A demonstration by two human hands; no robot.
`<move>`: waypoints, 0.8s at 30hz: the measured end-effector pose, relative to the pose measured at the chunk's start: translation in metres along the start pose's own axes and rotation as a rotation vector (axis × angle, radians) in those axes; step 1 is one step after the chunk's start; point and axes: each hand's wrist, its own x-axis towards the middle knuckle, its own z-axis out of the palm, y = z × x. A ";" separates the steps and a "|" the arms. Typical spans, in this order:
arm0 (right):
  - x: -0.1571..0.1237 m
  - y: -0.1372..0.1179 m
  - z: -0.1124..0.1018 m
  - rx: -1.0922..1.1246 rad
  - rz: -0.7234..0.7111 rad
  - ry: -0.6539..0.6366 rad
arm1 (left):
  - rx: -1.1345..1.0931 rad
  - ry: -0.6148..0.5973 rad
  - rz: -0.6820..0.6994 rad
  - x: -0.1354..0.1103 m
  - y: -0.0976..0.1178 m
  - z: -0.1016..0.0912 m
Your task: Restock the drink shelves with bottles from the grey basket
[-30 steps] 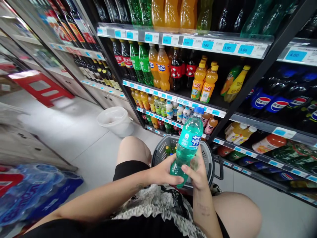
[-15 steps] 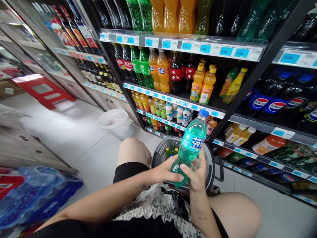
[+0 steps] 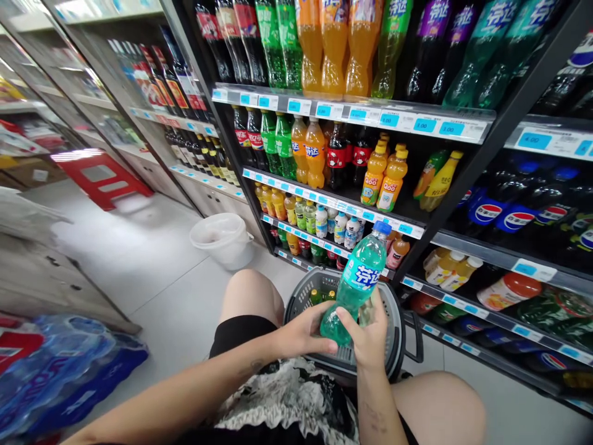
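Note:
A teal-green soda bottle point(image 3: 359, 281) with a blue cap and a blue-and-white label is held upright, tilted slightly right, above a grey shopping basket point(image 3: 395, 321). My left hand point(image 3: 303, 330) cups the bottle's base from the left. My right hand point(image 3: 370, 330) grips its lower body from the right, thumb across the front. Small green bottles point(image 3: 319, 296) lie inside the basket. I am crouched with both bare knees either side of the basket.
Black shelves point(image 3: 463, 130) packed with drink bottles and blue price tags rise close ahead and to the right. A white bucket point(image 3: 225, 238) stands on the floor by the shelf foot. A red stool point(image 3: 99, 176) is at far left, wrapped water packs point(image 3: 60, 371) at near left.
The view has tilted up a little, so shelves and bottle sit lower in frame. Both hands keep the same hold on the bottle above the basket.

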 end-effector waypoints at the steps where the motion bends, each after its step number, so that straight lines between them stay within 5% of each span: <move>1: 0.001 -0.001 0.001 -0.011 0.015 -0.012 | 0.009 0.011 0.006 0.000 0.001 -0.001; 12: 0.005 0.009 0.010 -0.006 0.102 -0.093 | 0.074 0.070 -0.012 -0.012 0.007 -0.015; 24: 0.006 0.012 0.007 -0.040 0.126 0.032 | 0.054 0.005 -0.040 -0.001 -0.007 -0.010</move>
